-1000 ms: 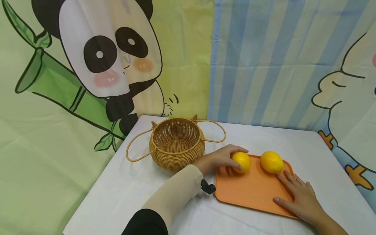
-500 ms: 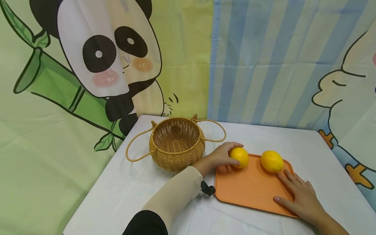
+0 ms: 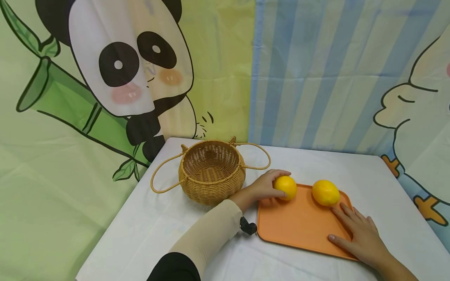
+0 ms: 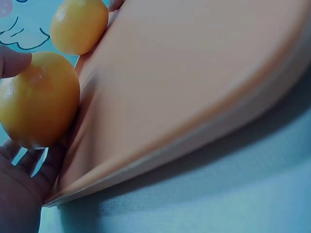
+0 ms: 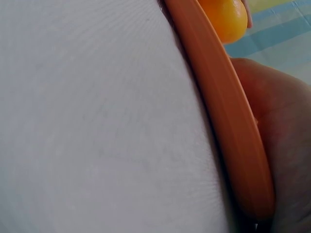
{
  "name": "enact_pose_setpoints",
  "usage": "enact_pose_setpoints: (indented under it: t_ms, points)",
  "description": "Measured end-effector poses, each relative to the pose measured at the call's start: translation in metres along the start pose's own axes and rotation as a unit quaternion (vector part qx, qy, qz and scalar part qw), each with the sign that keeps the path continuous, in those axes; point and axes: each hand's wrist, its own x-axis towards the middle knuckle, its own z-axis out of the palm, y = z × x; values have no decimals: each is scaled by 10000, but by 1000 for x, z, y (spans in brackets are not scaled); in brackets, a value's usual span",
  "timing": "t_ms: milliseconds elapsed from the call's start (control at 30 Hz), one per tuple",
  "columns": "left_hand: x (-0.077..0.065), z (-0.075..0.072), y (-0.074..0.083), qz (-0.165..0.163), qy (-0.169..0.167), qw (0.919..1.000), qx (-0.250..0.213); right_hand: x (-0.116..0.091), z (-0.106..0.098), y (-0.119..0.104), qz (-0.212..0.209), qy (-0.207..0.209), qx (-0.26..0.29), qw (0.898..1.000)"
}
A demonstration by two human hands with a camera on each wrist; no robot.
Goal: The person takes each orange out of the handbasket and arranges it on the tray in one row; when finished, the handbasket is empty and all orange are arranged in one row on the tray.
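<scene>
My left hand (image 3: 264,185) grips a round yellow-orange fruit (image 3: 285,187) over the back left corner of an orange tray (image 3: 299,230). In the left wrist view, the thumb lies on top of this fruit (image 4: 41,99) and the fingers reach under it. A second yellow-orange fruit (image 3: 325,192) sits at the tray's back right. My right hand (image 3: 363,238) rests spread over the tray's right edge, its fingertips just in front of the second fruit. In the right wrist view, part of that hand (image 5: 284,121) shows beside the tray's rim (image 5: 228,126).
A round wicker basket (image 3: 211,191) with two loop handles stands left of the tray, behind my left forearm. Its mouth faces up. A white cloth (image 3: 140,234) covers the table. Printed curtains (image 3: 316,78) hang close behind it.
My left hand and the fruit in it have shifted slightly back and left over the tray, mostly in the first half second. The right hand, second fruit and basket stay where they were.
</scene>
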Motion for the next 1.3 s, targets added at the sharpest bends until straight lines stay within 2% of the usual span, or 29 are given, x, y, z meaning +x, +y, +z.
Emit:
enact_pose_setpoints:
  t_ms: [267,633,833,1033,1167,1300]
  points:
    - [-1,-2,1,3,39,10000,65,-1,-1,-2,-55,56,-33,10000]
    - [-4,-1,-3,17,141,9995,-289,-1,1,-2,28,49,-7,10000]
    - [-6,1,-4,-1,287,9993,-259,-3,1,0,65,69,175,9998]
    - [-8,5,-5,137,660,9972,331,-5,-1,5,55,208,353,9991]
    - [-11,7,-4,196,949,9908,943,-5,-3,5,86,354,507,9981]
    - [-16,8,-3,177,1126,9832,1423,-2,-6,2,341,348,623,9969]
